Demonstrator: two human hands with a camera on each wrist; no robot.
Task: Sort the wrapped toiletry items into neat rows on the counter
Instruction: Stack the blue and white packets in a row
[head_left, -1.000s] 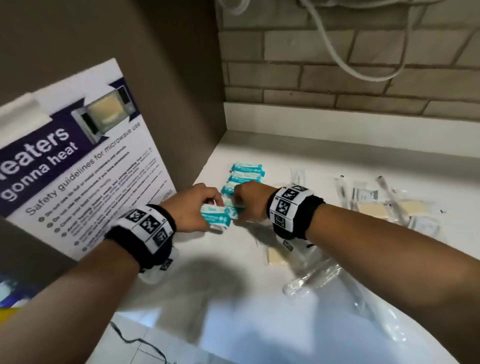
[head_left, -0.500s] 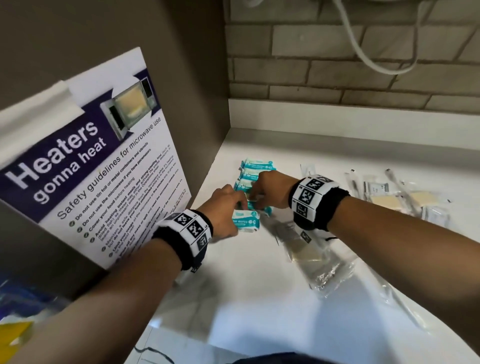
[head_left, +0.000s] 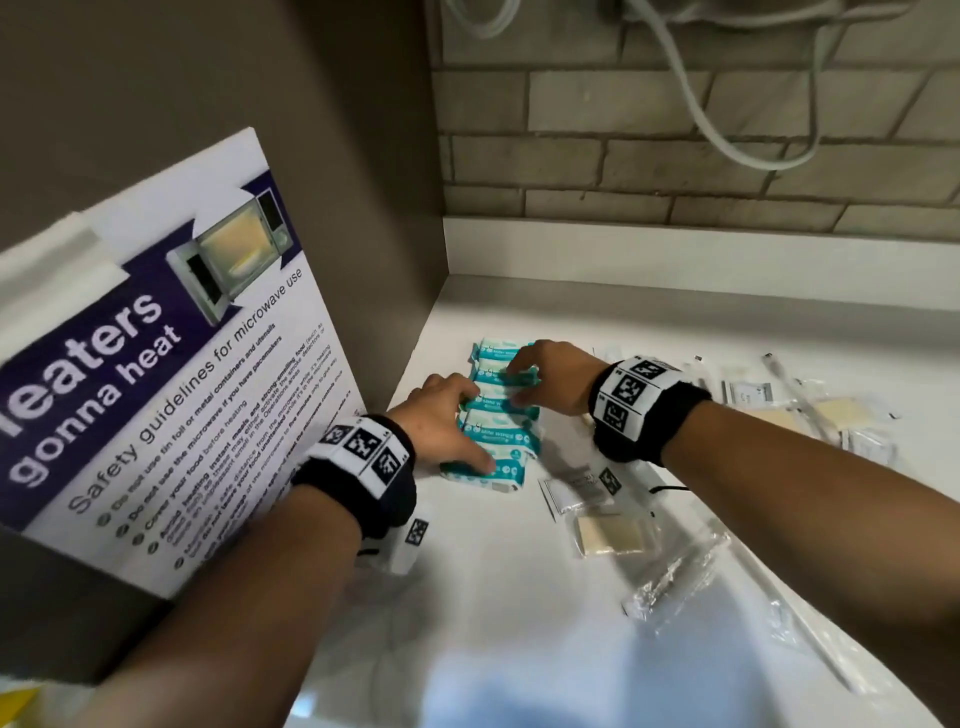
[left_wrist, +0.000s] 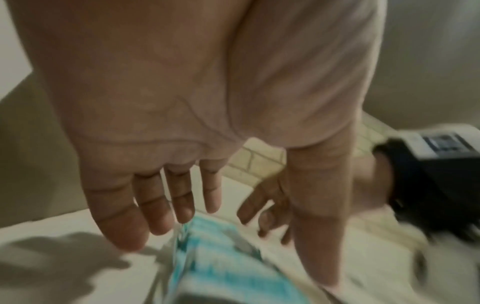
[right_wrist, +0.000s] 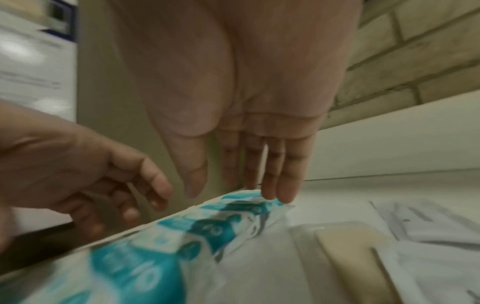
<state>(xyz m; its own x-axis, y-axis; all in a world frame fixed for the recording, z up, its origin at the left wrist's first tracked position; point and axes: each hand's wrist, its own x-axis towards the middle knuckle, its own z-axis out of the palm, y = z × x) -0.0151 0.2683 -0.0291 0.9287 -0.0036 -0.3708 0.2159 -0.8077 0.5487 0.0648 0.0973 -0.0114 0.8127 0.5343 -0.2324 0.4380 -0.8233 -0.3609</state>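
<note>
both wrist views show straight fingers (left_wrist: 155, 207) on teal packets (head_left: 501, 415).

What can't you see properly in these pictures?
- Head view: the left hand and right hand cover part of the teal wet-wipe packets.
- Head view: print on the clear-wrapped items is too small.
- Left wrist view: blur smears the packets.

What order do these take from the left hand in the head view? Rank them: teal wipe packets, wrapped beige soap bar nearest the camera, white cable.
1. Teal wipe packets: in a row by the side panel, touched by the left hand.
2. Wrapped beige soap bar: to the right of the row, nearer the camera.
3. White cable: hanging at the brick wall, far back and right.
</note>
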